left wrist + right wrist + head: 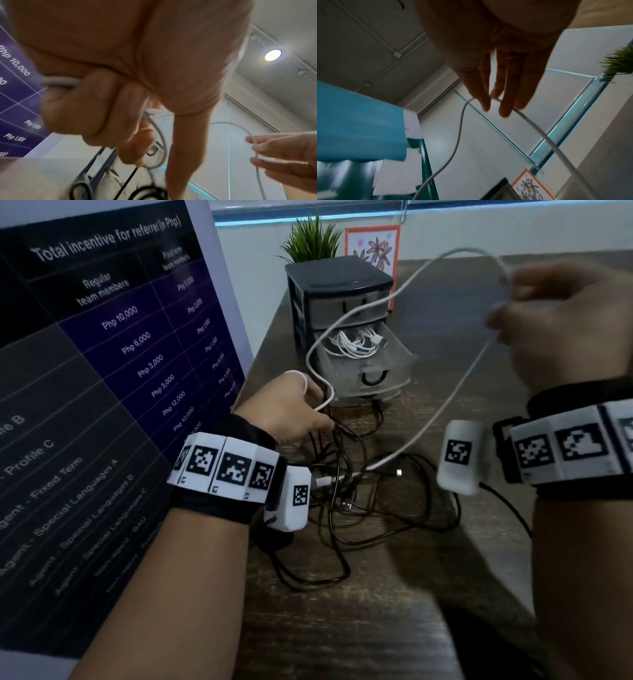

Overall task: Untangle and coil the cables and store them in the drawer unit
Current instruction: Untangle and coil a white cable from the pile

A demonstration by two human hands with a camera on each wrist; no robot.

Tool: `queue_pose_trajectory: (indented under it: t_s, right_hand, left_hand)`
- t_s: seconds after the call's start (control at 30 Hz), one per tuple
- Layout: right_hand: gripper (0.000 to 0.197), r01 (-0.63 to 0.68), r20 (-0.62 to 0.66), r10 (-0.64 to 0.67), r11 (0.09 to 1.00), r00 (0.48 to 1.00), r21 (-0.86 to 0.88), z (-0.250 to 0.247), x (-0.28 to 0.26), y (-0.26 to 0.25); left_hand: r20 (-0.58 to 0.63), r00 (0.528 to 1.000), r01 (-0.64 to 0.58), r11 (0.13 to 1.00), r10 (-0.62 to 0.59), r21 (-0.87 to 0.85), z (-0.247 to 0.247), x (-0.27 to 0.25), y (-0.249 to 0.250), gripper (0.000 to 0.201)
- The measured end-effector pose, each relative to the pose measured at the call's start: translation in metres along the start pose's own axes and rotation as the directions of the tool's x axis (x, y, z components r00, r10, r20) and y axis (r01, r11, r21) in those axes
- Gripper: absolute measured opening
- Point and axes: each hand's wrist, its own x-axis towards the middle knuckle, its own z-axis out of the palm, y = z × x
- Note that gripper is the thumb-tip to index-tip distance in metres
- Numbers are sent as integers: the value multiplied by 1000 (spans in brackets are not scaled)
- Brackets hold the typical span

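My left hand [303, 405] hovers in front of the drawer unit [339, 285] and grips one end of a white cable [404, 289], which loops over its thumb. The left wrist view shows the fingers [82, 108] curled round that cable [161, 142]. My right hand [513, 306] is raised at the right and pinches the same cable [539, 129] higher up. From there the cable runs down to a tangle of black cables [363, 515] on the table. The lower drawer [376, 368] stands open with coiled white cables [352, 342] inside.
A large printed board [102, 371] stands along the left side. Behind the drawer unit are a small plant [313, 241] and a framed flower picture [373, 251]. The dark wooden table [445, 594] extends to the right and toward me.
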Motion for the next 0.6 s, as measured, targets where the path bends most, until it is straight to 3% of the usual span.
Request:
queue_pose_trajectory:
  t_s: [0.17,0.3,0.37,0.47,0.6]
  right_hand:
    - [27,15,106,2,987,994,-163,27,-11,-2]
    - [4,124,178,-106,988,978,-93,43,-32,-28]
    - [8,170,211,-157,984,965,-44,51,-43,-41]
    - [12,225,288,-221,974,932,20,56,-57,-57]
    - [9,207,385,-210,977,899,51,55,-66,-66]
  left_hand:
    - [-108,986,-135,989,129,-54,-12,-12,16,23]
    - [61,961,-258,956,268,-139,3,-29,42,23]
    - [158,946,-262,954,284,-148,17,-32,50,10]
    - [185,937,-269,950,295,-157,30,-30,54,31]
    - [159,921,-321,925,355,-203,21,-37,57,14]
